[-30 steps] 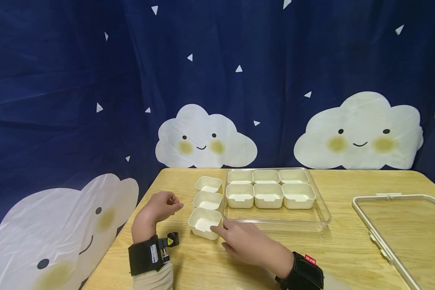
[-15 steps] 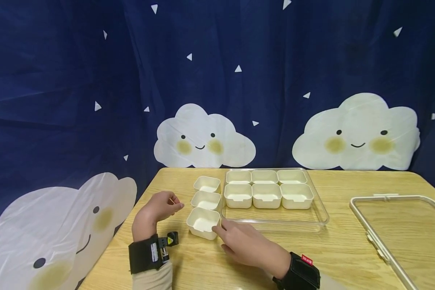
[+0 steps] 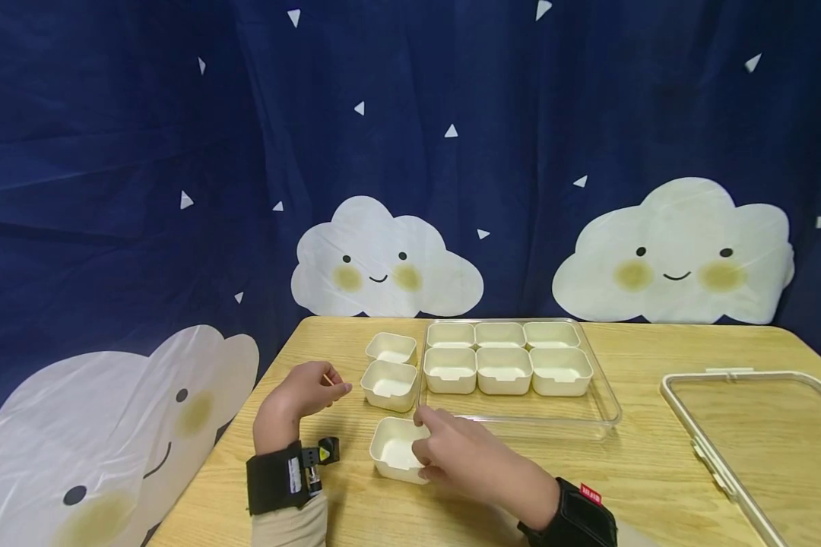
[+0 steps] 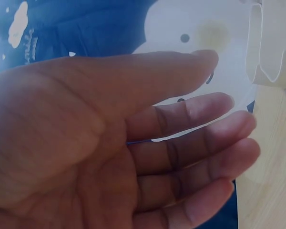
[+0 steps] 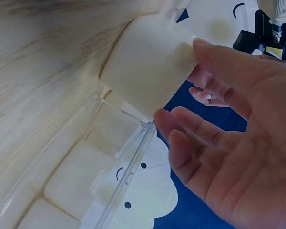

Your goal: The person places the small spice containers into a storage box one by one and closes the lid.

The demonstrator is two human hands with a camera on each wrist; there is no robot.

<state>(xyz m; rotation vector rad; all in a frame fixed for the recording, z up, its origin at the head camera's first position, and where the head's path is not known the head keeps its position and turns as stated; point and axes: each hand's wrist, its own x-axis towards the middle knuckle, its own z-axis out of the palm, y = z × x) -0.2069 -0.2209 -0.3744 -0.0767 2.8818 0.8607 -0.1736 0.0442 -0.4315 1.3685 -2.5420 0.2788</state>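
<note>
Near the front of the table, a small cream box [image 3: 398, 454] sits with its top uncovered; its large plain face shows in the right wrist view. My right hand [image 3: 461, 456] holds this box at its right side, thumb [image 5: 214, 52] and fingertips at its edge. Two more cream boxes, a nearer one [image 3: 390, 386] and a farther one [image 3: 392, 348], line up behind it. To their left hovers my left hand [image 3: 308, 391], holding nothing, its fingers [image 4: 195, 152] loosely bent. Right of the boxes lies a clear tray [image 3: 520, 418] with several cream boxes [image 3: 505, 372] in two rows.
A clear lid with a cream frame [image 3: 718, 456] lies on the right of the wooden table [image 3: 643, 479]. Behind the table hangs a dark blue curtain [image 3: 410, 99] with white clouds [image 3: 383, 289].
The nearest cream box has moved toward me and slightly right, away from the two behind it. My right hand has shifted slightly right with it; my left hand has barely moved.
</note>
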